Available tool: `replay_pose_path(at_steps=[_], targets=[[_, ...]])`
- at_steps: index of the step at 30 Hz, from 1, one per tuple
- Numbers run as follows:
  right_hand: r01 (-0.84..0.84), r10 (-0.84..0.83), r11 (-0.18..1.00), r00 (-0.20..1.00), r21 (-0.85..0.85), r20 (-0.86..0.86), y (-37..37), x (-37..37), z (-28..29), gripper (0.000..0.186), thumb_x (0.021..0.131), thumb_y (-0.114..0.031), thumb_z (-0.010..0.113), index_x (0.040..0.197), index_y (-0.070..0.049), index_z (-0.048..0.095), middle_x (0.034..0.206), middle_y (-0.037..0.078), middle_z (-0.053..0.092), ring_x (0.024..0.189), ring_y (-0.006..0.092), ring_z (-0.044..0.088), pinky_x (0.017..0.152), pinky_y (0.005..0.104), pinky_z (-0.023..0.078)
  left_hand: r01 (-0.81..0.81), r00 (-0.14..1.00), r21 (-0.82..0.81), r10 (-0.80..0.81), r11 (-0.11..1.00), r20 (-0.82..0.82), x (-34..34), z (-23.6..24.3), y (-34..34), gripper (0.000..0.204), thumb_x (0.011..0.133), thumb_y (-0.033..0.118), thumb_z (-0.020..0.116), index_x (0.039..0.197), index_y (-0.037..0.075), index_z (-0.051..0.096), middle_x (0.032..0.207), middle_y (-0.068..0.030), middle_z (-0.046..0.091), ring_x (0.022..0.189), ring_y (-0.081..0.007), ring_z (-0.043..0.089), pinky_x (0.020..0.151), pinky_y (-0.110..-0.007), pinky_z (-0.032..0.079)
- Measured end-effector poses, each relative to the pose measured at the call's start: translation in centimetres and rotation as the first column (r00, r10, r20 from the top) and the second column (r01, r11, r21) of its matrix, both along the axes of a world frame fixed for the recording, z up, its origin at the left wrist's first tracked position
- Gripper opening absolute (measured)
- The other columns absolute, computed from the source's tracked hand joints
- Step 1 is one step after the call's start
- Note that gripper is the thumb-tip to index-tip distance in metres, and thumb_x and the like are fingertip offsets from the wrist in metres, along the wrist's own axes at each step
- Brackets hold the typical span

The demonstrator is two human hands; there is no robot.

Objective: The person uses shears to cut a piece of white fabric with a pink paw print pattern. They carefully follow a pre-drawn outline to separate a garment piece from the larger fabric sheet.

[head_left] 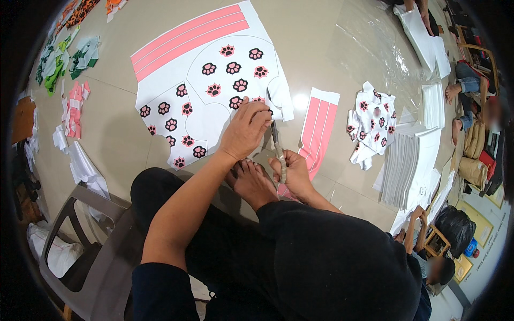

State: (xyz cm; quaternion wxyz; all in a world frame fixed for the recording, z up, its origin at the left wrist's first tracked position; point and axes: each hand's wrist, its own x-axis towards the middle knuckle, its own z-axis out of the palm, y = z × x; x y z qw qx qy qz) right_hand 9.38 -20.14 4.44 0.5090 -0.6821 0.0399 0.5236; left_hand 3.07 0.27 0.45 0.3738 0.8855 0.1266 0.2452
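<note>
Left hand [246, 128]: on the paw-print sheet [211, 107], near its lower right edge
Right hand [297, 174]: grips scissors [275, 134], handle wrapped, one blade over the sheet
Pink striped strip [320, 125]: on the tiled floor [110, 115], right of the scissors
Paw-print bundle [376, 120]: farther right, near stacked white sheets [400, 168]
Plastic chair [115, 257]: lower left

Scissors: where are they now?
Near the centre of the head view: the scissors are in the right hand, just right of the left hand, at the right edge of the printed sheet.
</note>
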Motion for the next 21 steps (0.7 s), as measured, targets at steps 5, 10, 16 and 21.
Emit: replay_pose_path(at_steps=[5, 10, 16, 21], targets=[[0.056, -0.055, 0.998, 0.998, 0.031, -0.023, 0.5, -0.9, 0.2, 0.02, 0.101, -0.011, 0.081, 0.097, -0.001, 0.065, 0.078, 0.003, 0.069, 0.056, 0.0091, 0.062, 0.051, 0.0256, 0.048, 0.001, 1.0, 0.003, -0.001, 1.0, 0.003, 0.0, 0.0, 0.0, 0.015, 0.105, 0.015, 0.068, 0.118, 0.009, 0.062, 0.126, -0.0084, 0.062, 0.125, -0.0339, 0.064, 0.124, -0.06, 0.046], [0.091, -0.09, 0.996, 0.995, 0.028, -0.031, 1.0, -1.5, 0.3, 0.018, 0.101, -0.008, 0.08, 0.098, 0.001, 0.064, 0.079, 0.005, 0.07, 0.059, 0.0089, 0.063, 0.052, 0.0252, 0.047, 0.003, 1.0, 0.001, -0.003, 1.0, 0.0, 0.0, 0.0, 0.0, 0.016, 0.104, 0.014, 0.069, 0.118, 0.009, 0.062, 0.126, -0.0088, 0.062, 0.125, -0.0346, 0.064, 0.124, -0.06, 0.046], [0.14, -0.137, 0.99, 0.989, 0.037, -0.057, 1.4, -2.6, -0.1, 0.018, 0.1, -0.008, 0.081, 0.099, 0.001, 0.065, 0.081, 0.006, 0.071, 0.061, 0.0089, 0.063, 0.054, 0.0251, 0.048, 0.009, 1.0, -0.003, -0.009, 1.0, -0.008, 0.0, 0.1, 0.1, 0.017, 0.104, 0.014, 0.069, 0.118, 0.008, 0.062, 0.125, -0.009, 0.062, 0.126, -0.0352, 0.064, 0.124, -0.06, 0.046], [0.147, -0.146, 0.989, 0.988, 0.023, -0.055, 1.7, -3.1, -0.2, 0.019, 0.099, -0.01, 0.081, 0.101, 0.002, 0.065, 0.081, 0.005, 0.071, 0.06, 0.0099, 0.063, 0.055, 0.026, 0.049, 0.009, 1.0, -0.009, -0.009, 1.0, -0.004, 0.0, 0.2, 0.1, 0.016, 0.105, 0.014, 0.069, 0.118, 0.008, 0.062, 0.125, -0.0092, 0.063, 0.127, -0.0355, 0.065, 0.125, -0.061, 0.045]])
